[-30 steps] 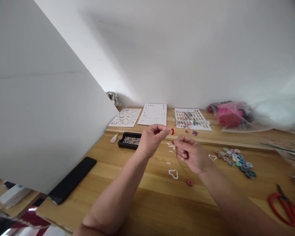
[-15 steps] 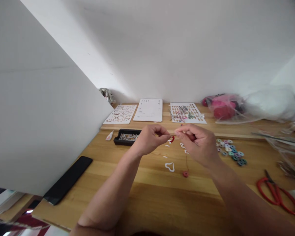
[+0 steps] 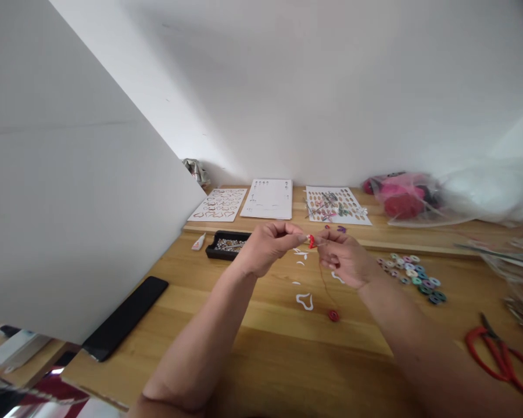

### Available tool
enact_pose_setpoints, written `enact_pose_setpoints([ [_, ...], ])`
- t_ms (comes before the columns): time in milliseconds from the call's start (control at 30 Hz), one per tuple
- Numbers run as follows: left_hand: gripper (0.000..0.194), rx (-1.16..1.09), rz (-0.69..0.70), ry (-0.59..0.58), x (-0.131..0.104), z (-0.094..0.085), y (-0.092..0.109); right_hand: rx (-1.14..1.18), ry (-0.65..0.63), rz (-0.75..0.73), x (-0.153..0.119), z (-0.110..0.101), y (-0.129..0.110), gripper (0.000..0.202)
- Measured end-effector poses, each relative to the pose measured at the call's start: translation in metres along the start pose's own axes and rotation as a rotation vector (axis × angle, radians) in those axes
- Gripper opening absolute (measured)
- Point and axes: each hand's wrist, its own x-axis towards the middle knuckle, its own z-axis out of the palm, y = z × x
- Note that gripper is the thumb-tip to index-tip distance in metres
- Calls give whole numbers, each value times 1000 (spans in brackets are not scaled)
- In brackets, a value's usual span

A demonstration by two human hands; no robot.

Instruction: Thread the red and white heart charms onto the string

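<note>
Held in a pinch by my left hand [image 3: 272,247] is a small curved red piece [image 3: 311,241], which sticks out past the fingertips. My right hand [image 3: 344,255] is closed just to its right, thumb and fingers pinched on a thin thread. That thread [image 3: 324,283] runs down from between the hands to a small red bobbin [image 3: 333,315]. White paper cut-outs [image 3: 305,302] lie on the table below, one of them heart-like. The exact make of the red piece is too small to tell.
Behind stand a black tray of beads [image 3: 215,252], a glue tube [image 3: 198,242] and printed sheets [image 3: 268,200]. To the right are colored bobbins [image 3: 422,278], red-handled scissors [image 3: 501,354] and a plastic bag [image 3: 403,203]. A black slab [image 3: 126,316] lies left by the partition [image 3: 70,174].
My right hand has turned and closed in on the red piece, its fingers now pointing more to the left. The bobbin still hangs on its thread. The view has shifted slightly.
</note>
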Motion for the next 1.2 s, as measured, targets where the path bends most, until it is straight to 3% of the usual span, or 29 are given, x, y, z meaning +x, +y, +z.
enact_pose_setpoints([
  [233, 21, -59, 132, 227, 8, 2, -10, 10, -32, 14, -3, 13, 13, 26],
  [433, 21, 130, 210, 298, 11, -4, -16, -429, 8, -234, -19, 20, -1, 25],
  [567, 21, 307, 155, 253, 8, -5, -11, -679, 95, -412, -31, 20, -15, 17],
  [800, 21, 419, 78, 55, 0, 0, -7, -843, 309, -715, -34, 14, -23, 9],
  [1000, 15, 396, 51, -60, -3, 2, -5, -744, 281, -644, -25, 8, -20, 10],
  [1200, 22, 159, 9, -60, -3, 1, -3, -406, 198, -351, -7, 0, -11, 16],
])
